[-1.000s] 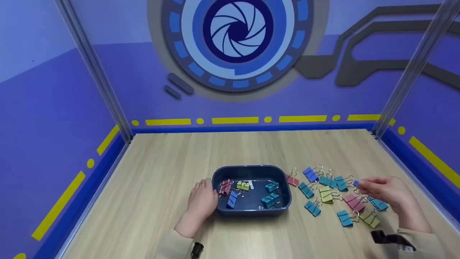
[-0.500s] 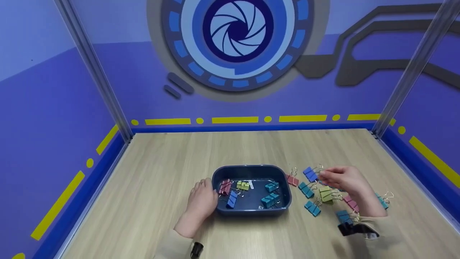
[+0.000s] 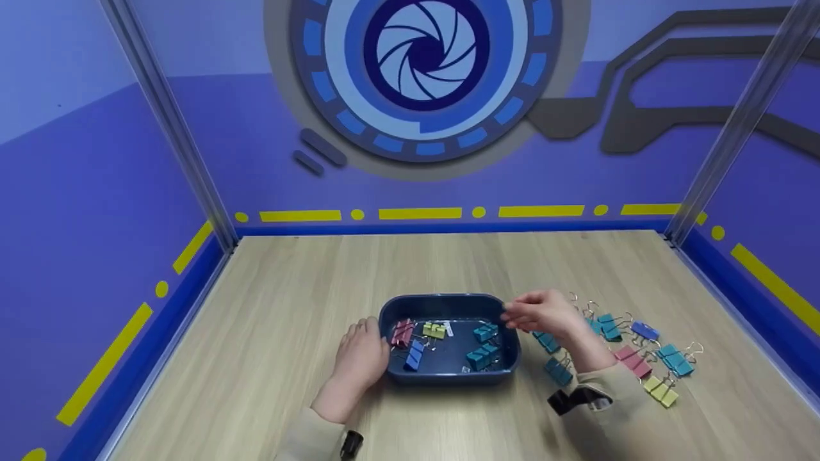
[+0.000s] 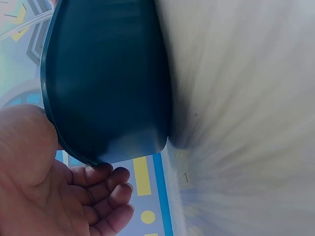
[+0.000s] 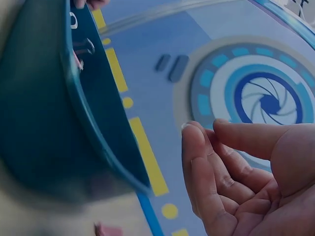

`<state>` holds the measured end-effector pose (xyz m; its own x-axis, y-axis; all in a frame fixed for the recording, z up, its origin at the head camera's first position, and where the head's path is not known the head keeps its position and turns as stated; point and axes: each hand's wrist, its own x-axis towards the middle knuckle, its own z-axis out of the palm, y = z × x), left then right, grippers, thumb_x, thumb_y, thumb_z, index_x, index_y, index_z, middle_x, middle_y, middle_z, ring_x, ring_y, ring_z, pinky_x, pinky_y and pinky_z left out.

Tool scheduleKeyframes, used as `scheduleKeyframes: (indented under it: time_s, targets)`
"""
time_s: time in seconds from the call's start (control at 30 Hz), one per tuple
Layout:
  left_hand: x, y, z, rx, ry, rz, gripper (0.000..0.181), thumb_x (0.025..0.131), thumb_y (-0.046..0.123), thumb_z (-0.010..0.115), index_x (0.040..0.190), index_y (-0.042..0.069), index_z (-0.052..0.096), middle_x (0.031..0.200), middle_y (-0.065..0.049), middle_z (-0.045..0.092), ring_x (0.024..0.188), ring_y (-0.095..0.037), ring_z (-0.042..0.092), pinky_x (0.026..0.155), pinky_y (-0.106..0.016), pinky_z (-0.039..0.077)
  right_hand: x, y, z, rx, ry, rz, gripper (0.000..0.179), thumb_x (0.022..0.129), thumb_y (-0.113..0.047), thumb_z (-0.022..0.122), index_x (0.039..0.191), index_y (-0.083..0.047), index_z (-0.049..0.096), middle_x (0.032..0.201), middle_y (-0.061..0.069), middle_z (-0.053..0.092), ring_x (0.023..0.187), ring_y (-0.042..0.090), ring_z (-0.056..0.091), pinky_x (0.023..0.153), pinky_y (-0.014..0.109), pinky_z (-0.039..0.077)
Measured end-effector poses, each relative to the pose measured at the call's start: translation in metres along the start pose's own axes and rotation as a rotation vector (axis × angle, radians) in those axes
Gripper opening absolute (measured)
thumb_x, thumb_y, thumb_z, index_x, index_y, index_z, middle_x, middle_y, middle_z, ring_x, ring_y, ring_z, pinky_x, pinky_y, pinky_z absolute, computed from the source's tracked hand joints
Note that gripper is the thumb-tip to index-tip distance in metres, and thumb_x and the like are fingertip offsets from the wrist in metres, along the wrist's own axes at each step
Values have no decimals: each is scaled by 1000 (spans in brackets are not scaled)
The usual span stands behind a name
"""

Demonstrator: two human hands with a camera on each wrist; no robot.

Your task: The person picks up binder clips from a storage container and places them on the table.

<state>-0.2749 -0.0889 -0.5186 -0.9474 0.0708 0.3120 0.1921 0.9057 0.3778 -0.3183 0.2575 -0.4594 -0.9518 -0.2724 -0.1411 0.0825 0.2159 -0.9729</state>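
Note:
A dark blue tray [image 3: 448, 378] stands on the table with several binder clips in it. My left hand [image 3: 362, 358] holds its left end; in the left wrist view the thumb meets the rim and the curled fingers [image 4: 115, 191] lie by the outer wall. My right hand [image 3: 544, 314] hovers at the tray's right rim, thumb and index finger close together; the right wrist view shows nothing between them. In the tray are a red clip [image 3: 402, 333], a yellow clip [image 3: 434, 330], a blue clip [image 3: 414, 355] and teal clips [image 3: 482, 356].
Right of the tray, several loose clips lie scattered, among them a blue clip [image 3: 645, 330], a red clip [image 3: 633, 362], a yellow clip [image 3: 661, 390] and a teal clip [image 3: 676, 360]. My right forearm hides part of this group. Patterned walls border the table [image 3: 307, 275].
My right hand has moved left from the far side of the loose clips to the tray's right rim. A blue clip that was at its fingertips now lies among the loose ones. My left hand stays put.

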Motion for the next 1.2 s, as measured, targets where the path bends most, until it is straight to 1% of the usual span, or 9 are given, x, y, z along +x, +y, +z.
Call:
scheduleKeyframes:
  time_s: [0.1, 0.17, 0.37, 0.5, 0.6, 0.73, 0.83, 1.1, 1.2]
  targets:
    - [0, 0, 0, -4, -4, 0, 25, 93, 12, 64, 109, -4, 56, 100, -21, 63, 98, -39, 61, 84, -50, 48, 9, -2, 13, 32, -13, 17, 30, 96, -14, 69, 111, 12, 67, 87, 4, 78, 75, 9, 75, 75, 24, 60]
    - [0, 0, 0, -4, -4, 3, 24, 92, 12, 64, 109, -4, 56, 99, -20, 63, 97, -39, 61, 83, -50, 48, 15, -2, 22, 50, -22, 26, 29, 96, -12, 69, 111, 12, 67, 87, 5, 78, 75, 10, 74, 76, 25, 60]
    - [2, 0, 0, 5, -6, -2, 26, 92, 12, 64, 110, -5, 56, 100, -21, 63, 97, -39, 61, 84, -50, 48, 33, -3, 46, 78, -53, 37, 27, 96, -9, 68, 112, 13, 67, 87, 7, 78, 76, 12, 75, 83, 33, 61]
    - [2, 0, 0, 8, -5, -3, 27, 92, 13, 64, 111, -5, 56, 100, -21, 63, 97, -38, 61, 84, -50, 48, 41, -4, 60, 102, -67, 48, 25, 96, -7, 67, 111, 14, 67, 86, 8, 78, 75, 13, 75, 78, 31, 61]
    - [2, 0, 0, 9, -9, -4, 27, 93, 13, 63, 111, -5, 56, 100, -21, 63, 97, -38, 61, 84, -50, 48, 47, -4, 70, 58, -48, 64, 24, 96, -9, 68, 109, 11, 69, 88, 9, 78, 74, 13, 75, 78, 32, 62]
    - [2, 0, 0, 10, -4, -3, 27, 93, 13, 64, 111, -5, 56, 100, -21, 63, 97, -39, 61, 84, -50, 48, 55, -4, 84, -23, -26, 84, 22, 95, -11, 70, 107, 7, 73, 90, 10, 79, 74, 12, 74, 82, 37, 62]
    - [2, 0, 0, 10, -2, -4, 27, 92, 13, 64, 110, -5, 56, 99, -21, 63, 97, -39, 61, 83, -50, 48, 60, -4, 95, -46, -39, 86, 22, 94, -9, 71, 107, 8, 74, 90, 13, 79, 73, 13, 74, 82, 38, 62]
    - [2, 0, 0, 6, -31, -18, 28, 93, 13, 62, 112, -6, 56, 102, -21, 63, 100, -39, 61, 85, -50, 48, 73, -4, 121, -102, -75, 135, 26, 94, -11, 71, 111, 9, 73, 95, 17, 79, 75, 14, 75, 86, 40, 61]
    - [2, 0, 0, 7, -34, -17, 29, 93, 13, 62, 113, -6, 55, 102, -21, 63, 100, -39, 60, 85, -50, 47, 77, -6, 127, -109, -81, 149, 26, 94, -11, 71, 111, 9, 73, 91, 16, 79, 72, 13, 74, 86, 39, 61]
